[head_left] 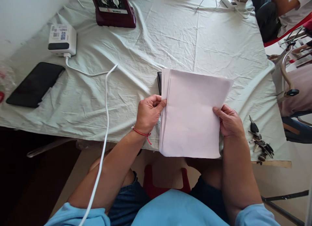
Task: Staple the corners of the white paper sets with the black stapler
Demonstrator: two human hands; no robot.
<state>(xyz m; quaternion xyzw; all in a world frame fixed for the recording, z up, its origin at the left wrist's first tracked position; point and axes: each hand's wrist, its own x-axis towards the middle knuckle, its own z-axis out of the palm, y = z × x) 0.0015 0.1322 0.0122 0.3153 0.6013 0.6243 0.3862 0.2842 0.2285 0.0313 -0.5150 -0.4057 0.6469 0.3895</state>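
Paper stack [192, 119]: over near edge of tablecloth [170, 41]. Pinched thumb-on-top, fingers curled, by left hand [149, 114] and right hand [230, 121], 1 per side. On tablecloth's near right corner: keys [260, 143].

phone [36, 84] and keys [261, 143] lie on the cloth [170, 41], left and right of the paper stack [193, 117].

A cloth-covered table [170, 47] and nearby people [284, 3] suggest a shared indoor room.

Light: soft, bright on tablecloth [170, 41] and paper [192, 119]. Shadows: faint along cloth folds; lower-left corner sinks to near black. Focus: mostly sharp. Edges: wide-angle stretching.
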